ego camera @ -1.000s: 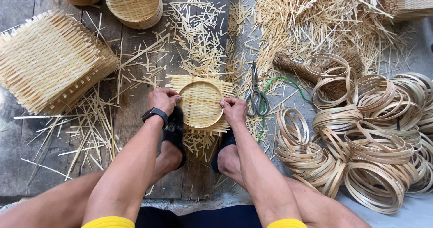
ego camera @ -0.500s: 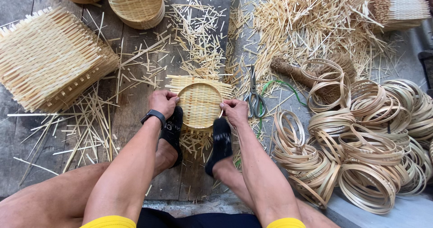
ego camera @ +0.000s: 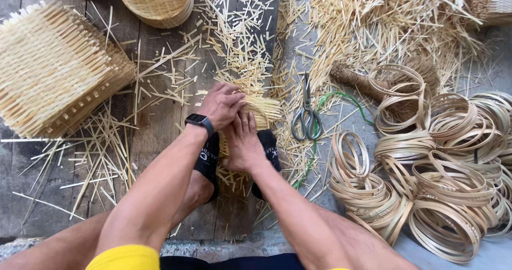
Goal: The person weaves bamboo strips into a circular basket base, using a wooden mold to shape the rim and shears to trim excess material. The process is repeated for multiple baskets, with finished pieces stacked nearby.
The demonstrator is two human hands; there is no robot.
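Both hands have closed in over the woven bamboo mat (ego camera: 264, 110), hiding its round middle. My left hand (ego camera: 221, 105) and right hand (ego camera: 244, 142) press flat on it, fingers together, on the plank floor (ego camera: 160, 136) between my feet, scissors (ego camera: 306, 115) just beside.

Even, soft daylight, bright without glare. Faint, short shadows only, under the bamboo rings (ego camera: 448, 184) and the woven mat stack (ego camera: 53, 67). Sharp across the middle; slight softness and wide-angle bending toward the corners. Mild motion blur on the hands, left hand (ego camera: 221, 105) over right hand (ego camera: 242, 144).
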